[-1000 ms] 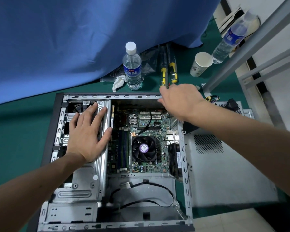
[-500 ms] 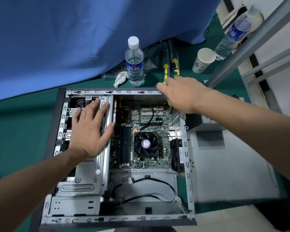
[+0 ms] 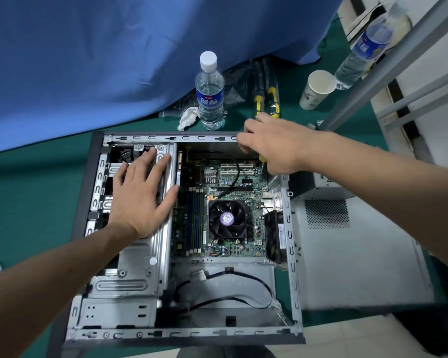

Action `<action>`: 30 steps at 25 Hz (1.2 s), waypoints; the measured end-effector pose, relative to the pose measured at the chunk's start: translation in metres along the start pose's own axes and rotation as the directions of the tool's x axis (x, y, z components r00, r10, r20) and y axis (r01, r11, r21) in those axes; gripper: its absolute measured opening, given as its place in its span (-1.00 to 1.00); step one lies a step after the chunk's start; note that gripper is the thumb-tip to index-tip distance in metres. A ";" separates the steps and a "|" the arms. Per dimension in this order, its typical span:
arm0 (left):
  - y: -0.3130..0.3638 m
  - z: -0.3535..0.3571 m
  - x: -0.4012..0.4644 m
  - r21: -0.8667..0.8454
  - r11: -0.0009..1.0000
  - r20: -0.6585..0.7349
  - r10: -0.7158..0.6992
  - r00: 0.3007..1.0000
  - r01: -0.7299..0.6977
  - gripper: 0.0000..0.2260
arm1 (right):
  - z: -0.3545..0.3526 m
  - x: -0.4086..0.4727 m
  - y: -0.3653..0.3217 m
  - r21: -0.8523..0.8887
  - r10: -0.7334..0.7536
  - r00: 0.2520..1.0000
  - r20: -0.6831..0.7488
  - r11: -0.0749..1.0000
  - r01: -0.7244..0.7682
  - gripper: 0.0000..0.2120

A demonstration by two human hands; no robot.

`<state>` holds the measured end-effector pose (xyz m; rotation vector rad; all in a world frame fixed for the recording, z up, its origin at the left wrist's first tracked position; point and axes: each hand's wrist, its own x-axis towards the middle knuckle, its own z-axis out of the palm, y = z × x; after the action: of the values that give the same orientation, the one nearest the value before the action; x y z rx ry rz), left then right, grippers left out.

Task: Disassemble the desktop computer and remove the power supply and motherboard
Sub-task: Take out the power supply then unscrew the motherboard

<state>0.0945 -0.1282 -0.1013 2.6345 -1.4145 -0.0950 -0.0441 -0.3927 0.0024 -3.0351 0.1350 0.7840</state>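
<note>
The open computer case (image 3: 291, 244) lies flat on the green mat. Its green motherboard (image 3: 233, 177) with a black CPU fan (image 3: 226, 218) sits inside. My left hand (image 3: 140, 195) rests flat with spread fingers on the silver drive cage (image 3: 137, 257) at the left. At the case's far right corner my right hand (image 3: 272, 143) has its fingers curled round a yellow-handled screwdriver (image 3: 261, 158), mostly hidden under the palm. A grey metal box, apparently the power supply (image 3: 323, 183), sits outside the case behind my right forearm.
A water bottle (image 3: 209, 91), a crumpled tissue (image 3: 188, 117), another yellow-and-black screwdriver (image 3: 272, 95) and a paper cup (image 3: 316, 90) stand beyond the case. A white perforated side panel (image 3: 347, 249) lies to the right. Blue cloth (image 3: 101, 60) hangs behind. A metal frame (image 3: 388, 55) rises at the right.
My right hand went to the screwdrivers beyond the case, curled its fingers, and a yellow handle now shows under its palm. My left hand stayed on the drive cage.
</note>
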 end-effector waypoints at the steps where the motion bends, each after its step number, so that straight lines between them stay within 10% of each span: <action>1: 0.000 0.000 0.000 0.001 1.000 0.002 -0.001 1.000 0.001 -0.43 | 0.001 0.000 -0.001 -0.065 0.039 0.999 -0.011 0.997 -0.040 -0.64; 4: 0.000 0.000 0.000 0.000 1.000 0.003 -0.002 1.000 0.002 -0.43 | 0.002 0.000 -0.002 -0.117 0.314 0.945 -0.088 0.939 -0.323 -0.60; 9: 0.001 -0.001 0.000 -0.006 1.000 0.005 -0.001 1.000 0.001 -0.43 | -0.002 0.000 0.004 0.068 0.035 0.999 -0.006 0.997 -0.034 -0.70; 14: 0.001 -0.001 0.000 -0.004 1.000 0.012 -0.002 1.000 0.002 -0.43 | 0.002 -0.002 0.003 -0.059 0.302 0.950 -0.078 0.950 -0.307 -0.61; 19: 0.001 -0.001 -0.001 -0.003 1.000 0.020 -0.005 1.000 0.005 -0.43 | 0.006 -0.005 0.008 0.052 0.081 0.996 -0.044 0.996 -0.078 -0.69; 24: 0.000 -0.001 -0.001 -0.008 1.000 0.031 -0.010 0.999 0.010 -0.43 | 0.005 -0.005 0.004 -0.044 0.322 0.941 -0.106 0.944 -0.328 -0.58; 30: -0.001 0.000 -0.001 -0.008 1.000 0.034 -0.013 0.999 0.013 -0.43 | 0.005 -0.008 0.007 0.046 0.139 0.990 -0.001 0.989 -0.139 -0.63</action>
<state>0.0950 -0.1271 -0.1010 2.6480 -1.4046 -0.1470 -0.0538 -0.3991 0.0024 -3.0100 0.3633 0.7697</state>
